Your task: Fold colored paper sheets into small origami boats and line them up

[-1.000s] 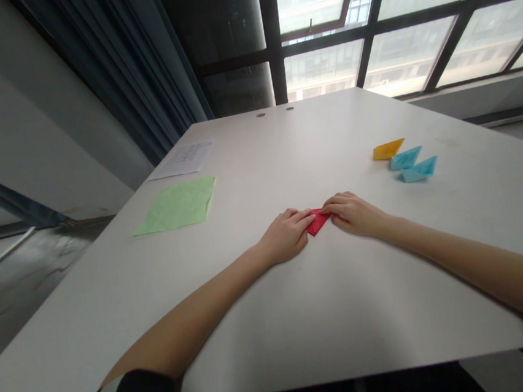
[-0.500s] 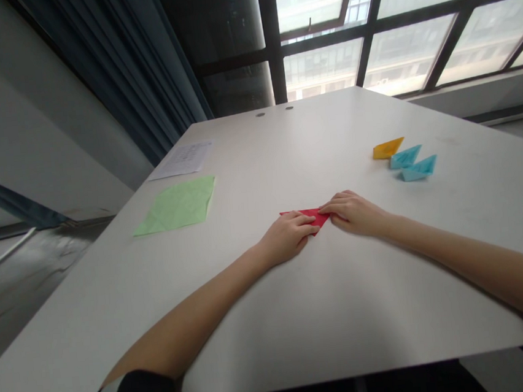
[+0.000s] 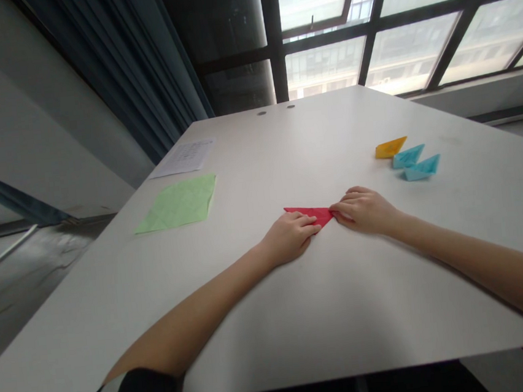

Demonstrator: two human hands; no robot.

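Shifted slightly rightward, the right hand (image 3: 367, 211) pinched the right tip of the red paper (image 3: 323, 213), which lay between the hands on the worktop (image 3: 283, 329), long axis left to right, its near side partly under the left hand (image 3: 288, 239), whose grip I could not tell.

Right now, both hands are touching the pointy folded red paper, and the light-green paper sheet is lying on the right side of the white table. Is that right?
Not quite: the light-green paper sheet lies on the left side of the white table, as the head view shows. The left hand and right hand are both touching the pointy folded red paper.
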